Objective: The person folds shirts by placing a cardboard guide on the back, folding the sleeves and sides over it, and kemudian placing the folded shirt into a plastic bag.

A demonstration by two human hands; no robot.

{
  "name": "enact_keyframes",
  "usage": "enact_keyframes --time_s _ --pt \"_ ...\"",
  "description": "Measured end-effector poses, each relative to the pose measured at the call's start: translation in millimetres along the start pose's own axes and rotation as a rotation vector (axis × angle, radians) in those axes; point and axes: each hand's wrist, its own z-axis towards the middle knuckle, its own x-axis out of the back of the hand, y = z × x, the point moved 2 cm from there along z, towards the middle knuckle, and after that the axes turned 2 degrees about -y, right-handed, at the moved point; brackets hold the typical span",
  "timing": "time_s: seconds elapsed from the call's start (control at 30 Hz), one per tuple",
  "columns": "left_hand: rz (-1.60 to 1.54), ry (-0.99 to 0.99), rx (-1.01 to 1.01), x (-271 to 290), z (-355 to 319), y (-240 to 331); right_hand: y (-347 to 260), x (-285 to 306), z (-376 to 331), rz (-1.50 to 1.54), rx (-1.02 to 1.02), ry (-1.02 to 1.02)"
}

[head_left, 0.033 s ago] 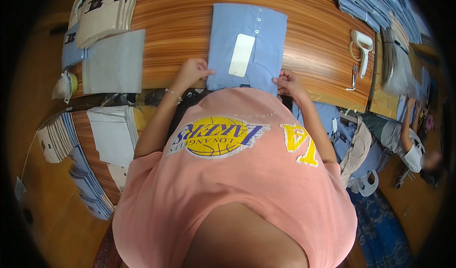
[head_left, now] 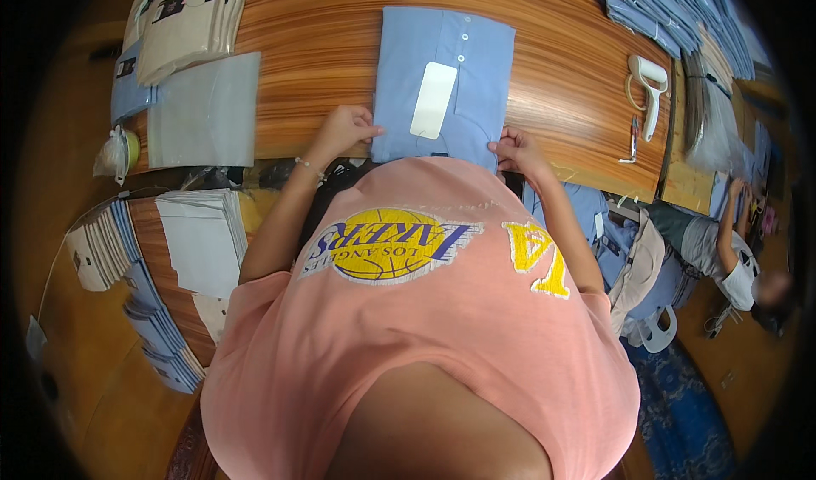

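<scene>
A folded light-blue shirt (head_left: pixel 486 72) with white buttons lies on the wood-grain table (head_left: pixel 314 46) right in front of me. A blank-looking white tag (head_left: pixel 433 102) rests on its front, tilted slightly. My left hand (head_left: pixel 347 130) has thumb and fingers closed at the shirt's near left edge. At the near right edge, my right hand (head_left: pixel 517 150) pinches the fabric between thumb and fingers. The shirt's nearest end, by the collar, is partly hidden by my own pink top.
Clear plastic bags (head_left: pixel 204 110) and a pile of packed beige shirts (head_left: pixel 191 25) are on the left. At the right lie a white lint roller (head_left: pixel 650 76), a small tool (head_left: pixel 631 140) and stacked blue shirts (head_left: pixel 654 8). Another person (head_left: pixel 714 250) works far right.
The folded shirt has shifted very slightly to the right and toward me. Both hands stay almost where they were, at its edges.
</scene>
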Motion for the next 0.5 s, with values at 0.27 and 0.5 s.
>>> enact_keyframes --time_s 0.27,0.5 --pt "-0.483 -0.012 -0.021 -12.9 -8.1 -6.9 15.1 -1.0 10.8 0.062 0.081 -0.006" --pt "-0.218 0.123 -0.089 -16.4 -22.7 -15.0 17.2 -15.8 -9.1 0.050 0.162 0.085"
